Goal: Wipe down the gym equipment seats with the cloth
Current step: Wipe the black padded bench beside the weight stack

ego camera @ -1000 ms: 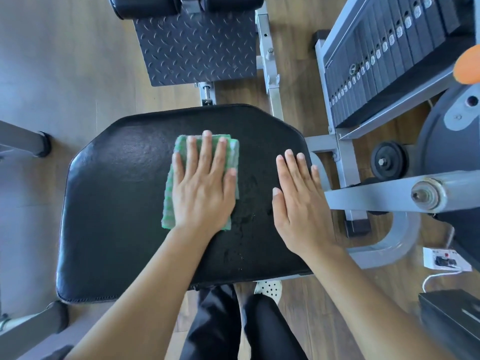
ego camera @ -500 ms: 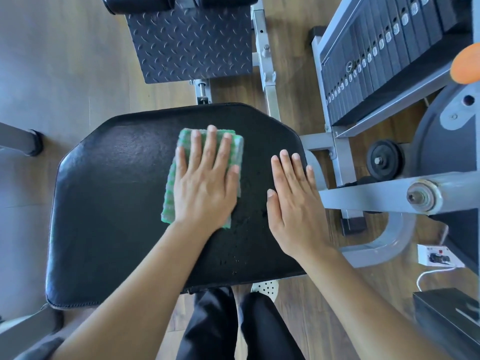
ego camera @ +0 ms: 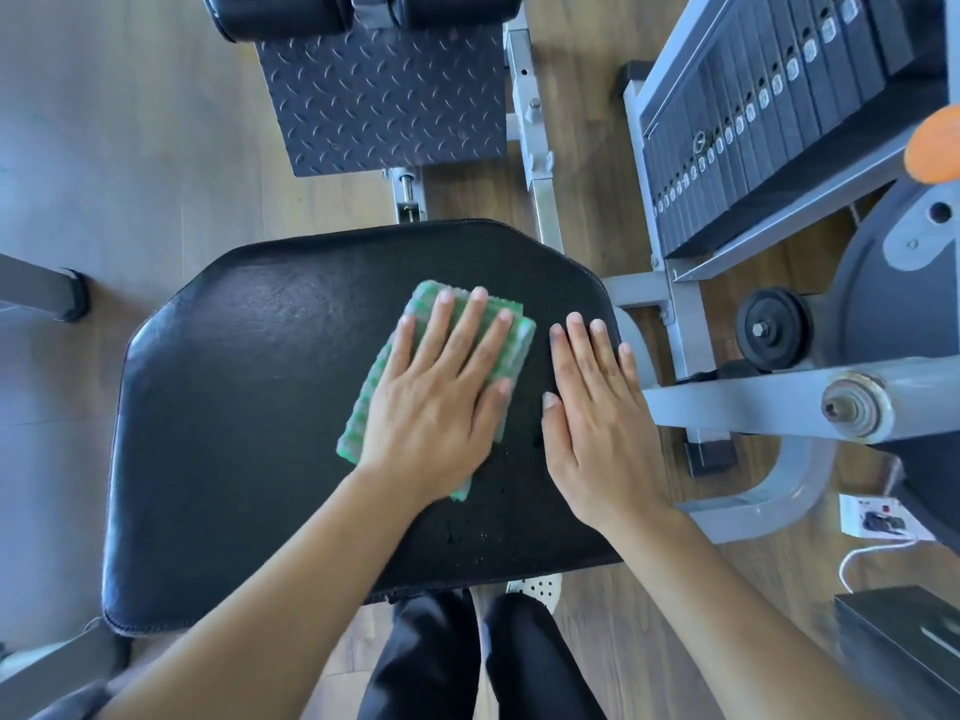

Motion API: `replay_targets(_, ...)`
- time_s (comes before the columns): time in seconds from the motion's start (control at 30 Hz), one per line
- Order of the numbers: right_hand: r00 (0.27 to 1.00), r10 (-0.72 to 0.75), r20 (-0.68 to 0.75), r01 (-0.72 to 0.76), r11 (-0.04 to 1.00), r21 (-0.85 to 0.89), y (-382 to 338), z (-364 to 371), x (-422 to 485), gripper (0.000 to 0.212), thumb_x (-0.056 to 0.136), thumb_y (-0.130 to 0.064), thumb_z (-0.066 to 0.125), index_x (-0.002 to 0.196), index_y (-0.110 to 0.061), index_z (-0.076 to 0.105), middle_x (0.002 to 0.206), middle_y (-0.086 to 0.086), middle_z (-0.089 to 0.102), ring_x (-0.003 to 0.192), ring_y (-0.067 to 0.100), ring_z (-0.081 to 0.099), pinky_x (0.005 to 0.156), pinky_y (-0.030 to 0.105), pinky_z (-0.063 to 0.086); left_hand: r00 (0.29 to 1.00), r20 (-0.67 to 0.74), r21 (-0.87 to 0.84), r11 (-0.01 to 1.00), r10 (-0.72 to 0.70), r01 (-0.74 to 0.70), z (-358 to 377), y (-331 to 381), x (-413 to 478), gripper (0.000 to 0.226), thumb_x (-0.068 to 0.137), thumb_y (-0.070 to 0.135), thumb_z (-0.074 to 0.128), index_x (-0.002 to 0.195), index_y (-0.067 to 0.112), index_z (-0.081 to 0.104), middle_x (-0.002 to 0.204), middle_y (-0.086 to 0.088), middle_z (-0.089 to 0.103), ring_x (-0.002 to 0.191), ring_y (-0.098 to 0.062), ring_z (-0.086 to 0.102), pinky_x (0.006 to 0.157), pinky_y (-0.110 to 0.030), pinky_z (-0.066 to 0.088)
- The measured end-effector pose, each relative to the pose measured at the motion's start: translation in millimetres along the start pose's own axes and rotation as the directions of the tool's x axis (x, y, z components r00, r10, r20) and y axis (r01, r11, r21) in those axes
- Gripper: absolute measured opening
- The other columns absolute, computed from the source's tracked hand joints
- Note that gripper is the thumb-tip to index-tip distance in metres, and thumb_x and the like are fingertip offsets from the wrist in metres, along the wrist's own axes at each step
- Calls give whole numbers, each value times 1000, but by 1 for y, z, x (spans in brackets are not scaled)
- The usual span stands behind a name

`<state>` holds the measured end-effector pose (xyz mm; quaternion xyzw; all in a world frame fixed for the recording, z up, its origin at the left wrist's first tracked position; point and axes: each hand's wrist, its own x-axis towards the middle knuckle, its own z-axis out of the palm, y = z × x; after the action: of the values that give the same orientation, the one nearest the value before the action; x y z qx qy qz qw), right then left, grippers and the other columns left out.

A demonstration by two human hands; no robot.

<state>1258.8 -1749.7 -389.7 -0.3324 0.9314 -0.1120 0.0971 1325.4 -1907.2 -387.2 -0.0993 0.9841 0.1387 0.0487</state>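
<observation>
A black padded seat (ego camera: 234, 407) fills the middle of the view. On its right half lies a folded green-and-white checked cloth (ego camera: 514, 345), tilted to the right. My left hand (ego camera: 441, 397) presses flat on the cloth with straight fingers. My right hand (ego camera: 597, 423) rests flat on the bare pad beside it, near the seat's right edge, fingers straight. A few wet spots show on the pad below the cloth.
Beyond the seat is a dark tread-plate footrest (ego camera: 384, 96) with black roller pads (ego camera: 358, 7) above it. A weight stack (ego camera: 753, 116) and the grey steel frame (ego camera: 753, 397) stand to the right. A white power strip (ego camera: 878, 517) lies on the wooden floor.
My left hand has slid the cloth a little to the right and turned it clockwise, closing in on my right hand, which stays flat on the pad.
</observation>
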Motion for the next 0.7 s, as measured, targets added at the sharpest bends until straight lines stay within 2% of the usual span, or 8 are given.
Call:
replay_targets(0.07, 1000, 3, 10, -3, 1000, -10, 0, 0, 0, 57, 98, -27, 18, 150, -5, 24, 159, 9, 17, 148, 23, 9, 120, 41, 5, 1000, 11, 6, 1000, 5, -5, -4, -21, -16, 55, 100, 42, 21, 151, 24, 23, 159, 1, 12, 148, -21, 5, 119, -44, 3)
replay_targets(0.23, 1000, 14, 17, -14, 999, -29, -1, 1, 0, 57, 99, -28, 17, 151, -6, 22, 159, 9, 16, 148, 23, 8, 121, 39, 2, 950, -22, -12, 950, -313, 312, -10, -45, 28, 59, 97, 44, 15, 153, 25, 14, 161, 0, 4, 148, -23, -2, 119, -44, -1)
replay_targets(0.27, 1000, 17, 13, -16, 999, -28, -1, 0, 0, 57, 99, -28, 17, 151, -5, 22, 159, 9, 16, 148, 23, 8, 120, 39, 3, 944, -17, -23, 944, -330, 330, -8, -37, 40, 60, 96, 44, 15, 153, 25, 12, 161, 0, 3, 148, -23, -3, 119, -44, -2)
replay_targets(0.33, 1000, 15, 8, -14, 1000, -21, -1, 0, 0, 57, 98, -27, 18, 150, -4, 24, 159, 10, 18, 148, 24, 10, 120, 40, 4, 974, -17, -19, 974, -225, 224, -4, -16, 47, 59, 97, 42, 16, 153, 23, 14, 161, -1, 4, 148, -24, -2, 119, -45, -2)
replay_targets(0.43, 1000, 7, 10, -7, 1000, -18, -1, -1, 0, 57, 98, -28, 18, 150, -4, 24, 159, 10, 17, 148, 24, 10, 120, 41, 6, 998, 11, 10, 998, 62, -62, 0, -9, 19, 56, 99, 42, 19, 152, 23, 21, 160, 0, 11, 148, -22, 3, 120, -46, 4)
replay_targets(0.5, 1000, 11, 18, -10, 1000, -29, -1, 0, 0, 58, 99, -29, 17, 150, -4, 23, 159, 10, 17, 148, 23, 9, 120, 41, 6, 996, 30, 23, 996, 88, -89, -5, -30, 6, 55, 99, 43, 19, 152, 25, 21, 160, 2, 10, 148, -19, 3, 120, -43, 3)
replay_targets(0.63, 1000, 20, 14, -19, 999, -45, -1, 2, 0, 57, 99, -30, 15, 151, -5, 22, 159, 9, 16, 148, 23, 9, 120, 39, 4, 982, -20, 7, 982, -188, 188, -10, -55, 43, 60, 96, 45, 18, 152, 24, 19, 160, -1, 10, 148, -24, 4, 119, -45, 2)
replay_targets(0.7, 1000, 20, 4, -20, 999, -44, -1, 2, 0, 57, 100, -29, 16, 150, -4, 24, 159, 10, 18, 148, 23, 10, 120, 41, 6, 969, -13, -12, 969, -246, 246, -7, -40, 70, 60, 96, 44, 18, 152, 24, 16, 161, -1, 8, 148, -25, 1, 119, -46, 0)
